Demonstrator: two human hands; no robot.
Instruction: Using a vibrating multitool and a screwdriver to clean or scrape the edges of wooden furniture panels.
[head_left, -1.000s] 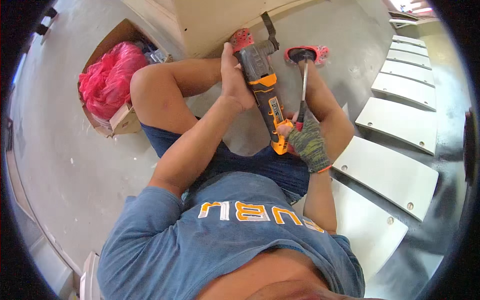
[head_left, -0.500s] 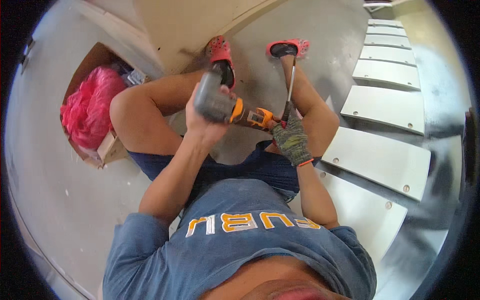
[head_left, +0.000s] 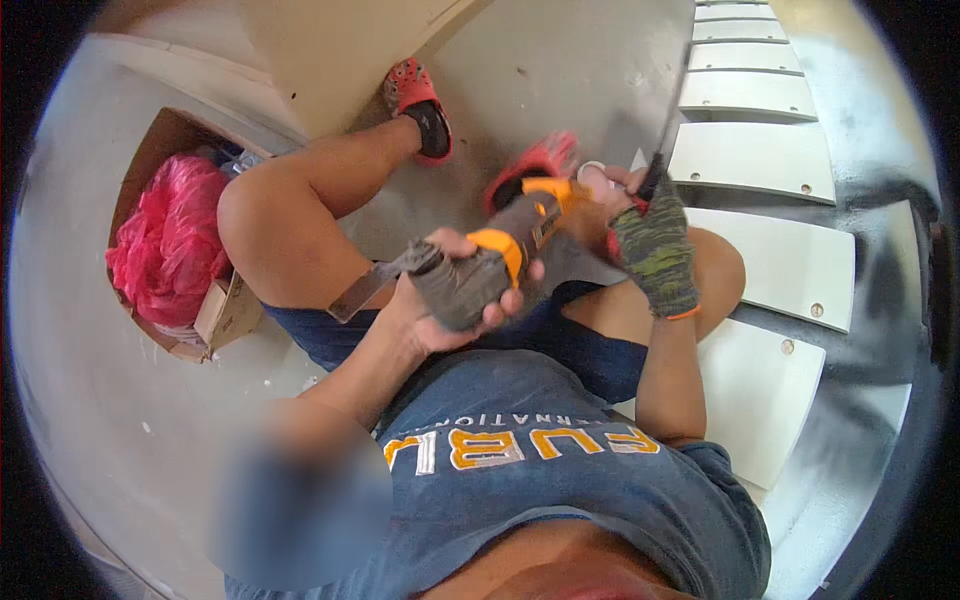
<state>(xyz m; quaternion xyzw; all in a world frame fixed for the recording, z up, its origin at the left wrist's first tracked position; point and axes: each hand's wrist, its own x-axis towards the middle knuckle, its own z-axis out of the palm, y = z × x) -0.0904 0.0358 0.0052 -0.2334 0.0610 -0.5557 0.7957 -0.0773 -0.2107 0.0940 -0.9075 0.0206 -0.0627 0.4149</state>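
As far as can be judged, midway through handling the power tool (head_left: 505, 250), not yet set down; cannot tell how much to count as done or left. Holding it above the lap (head_left: 600, 330), bare left hand (head_left: 428, 322) wrapped around its grey head, gloved right hand (head_left: 655, 250) closed on a screwdriver-like tool (head_left: 655, 172) near its orange end. In the open cardboard box (head_left: 220, 312), can see a crumpled pink plastic bag (head_left: 170, 240).

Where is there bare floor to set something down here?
One free patch of floor lies between the beige panel and the row of white panels; another is left of the cardboard box. The middle is crowded: the left hand holds a power tool, and the gloved right hand a long-shafted tool.
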